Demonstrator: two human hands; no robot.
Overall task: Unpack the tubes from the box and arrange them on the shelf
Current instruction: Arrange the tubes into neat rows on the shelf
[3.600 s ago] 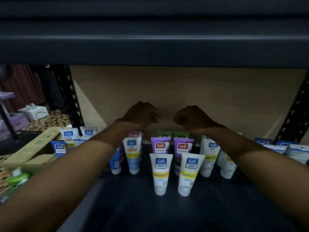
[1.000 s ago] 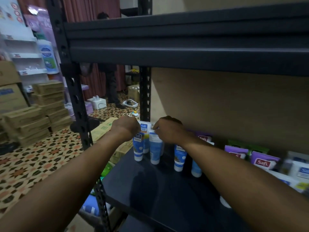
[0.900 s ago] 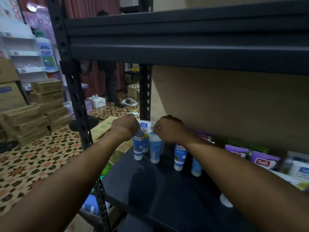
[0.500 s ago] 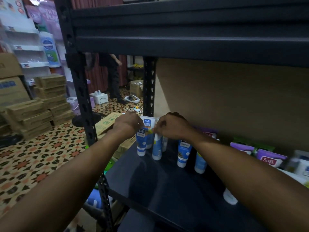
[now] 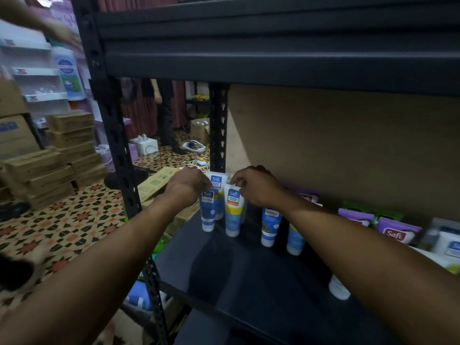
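Tubes pinched upright by hands

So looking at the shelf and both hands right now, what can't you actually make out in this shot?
Head view, the only one:
- Top of the blue tube: covered by the left hand.
- Grip of the right hand on the yellow-banded tube: fingertips curl out of sight, so it is unclear.
- Purple tubes and those further right: blurred, partly cut by the frame edge.
- White cap: its tube is hidden under the right forearm.
- The box: not identifiable.
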